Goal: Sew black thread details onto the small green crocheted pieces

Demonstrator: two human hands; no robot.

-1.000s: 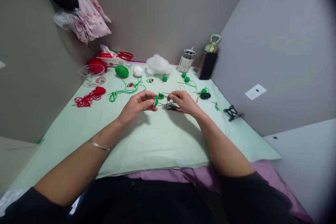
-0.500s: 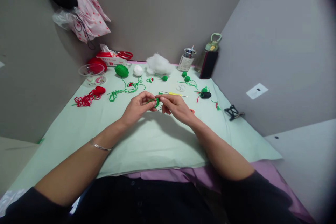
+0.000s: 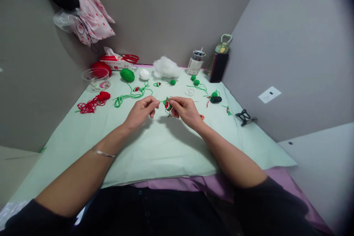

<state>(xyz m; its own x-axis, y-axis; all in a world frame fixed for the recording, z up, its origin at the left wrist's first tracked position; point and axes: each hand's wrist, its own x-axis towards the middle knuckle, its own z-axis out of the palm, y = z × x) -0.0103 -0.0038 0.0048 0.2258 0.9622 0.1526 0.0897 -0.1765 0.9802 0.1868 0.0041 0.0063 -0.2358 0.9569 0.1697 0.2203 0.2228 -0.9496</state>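
My right hand (image 3: 187, 112) pinches a small crocheted piece (image 3: 167, 105) in red, green and white between thumb and fingers. A short way to its left, my left hand (image 3: 141, 112) is closed in a pinch on a strand of green yarn (image 3: 162, 101) that runs to the piece. Dark thread (image 3: 169, 114) hangs below the crocheted piece. Behind my right hand lies a crochet hook (image 3: 195, 101), mostly covered, with only its thin metal end showing.
Red yarn (image 3: 90, 105) and green yarn strands (image 3: 129, 97) lie at left. Farther back are a green ball (image 3: 127, 75), a white ball (image 3: 144, 74), stuffing (image 3: 166, 68) and a pen jar (image 3: 195, 63). A phone (image 3: 219, 68) leans on a bottle; a black claw clip (image 3: 245, 117) sits right.
My left hand has let go of the crocheted piece and moved left, drawing green yarn out. The piece stays in my right hand, its red side now showing.
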